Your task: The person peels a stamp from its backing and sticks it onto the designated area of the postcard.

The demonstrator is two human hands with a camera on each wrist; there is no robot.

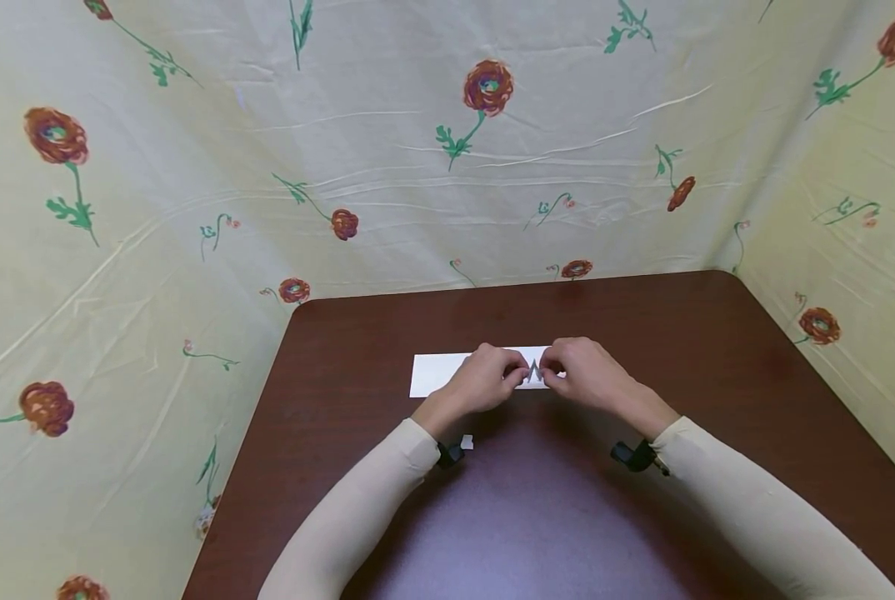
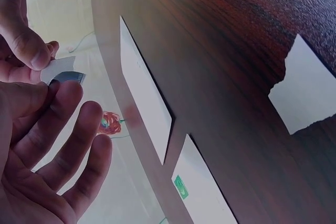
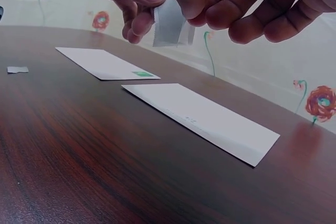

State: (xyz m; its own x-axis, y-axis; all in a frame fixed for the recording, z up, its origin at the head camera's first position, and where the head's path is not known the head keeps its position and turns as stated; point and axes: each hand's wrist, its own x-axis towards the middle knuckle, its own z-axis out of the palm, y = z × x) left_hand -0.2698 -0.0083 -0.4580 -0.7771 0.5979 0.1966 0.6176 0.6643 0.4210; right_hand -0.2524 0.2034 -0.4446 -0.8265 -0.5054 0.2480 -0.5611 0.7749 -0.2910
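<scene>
Above the table, both hands work at a small stamp (image 3: 168, 23) with a toothed edge, which stands partly apart from a pale backing paper (image 2: 54, 68). My left hand (image 1: 487, 379) pinches the stamp between thumb and forefinger, its other fingers loosely spread in the left wrist view. Close beside it, my right hand (image 1: 584, 372) pinches the backing paper with thumb and fingertips. Below the hands lie two white envelopes end to end. The left envelope (image 1: 436, 377) bears a green stamp (image 3: 142, 74); the right envelope (image 3: 205, 121) has faint marks, and the hands partly cover it in the head view.
A torn white paper scrap (image 1: 467, 442) lies on the brown table (image 1: 357, 450), near the left wrist. Flower-patterned sheeting (image 1: 387, 125) hangs behind the table and along both sides. Each wrist wears a black camera band (image 1: 633, 457).
</scene>
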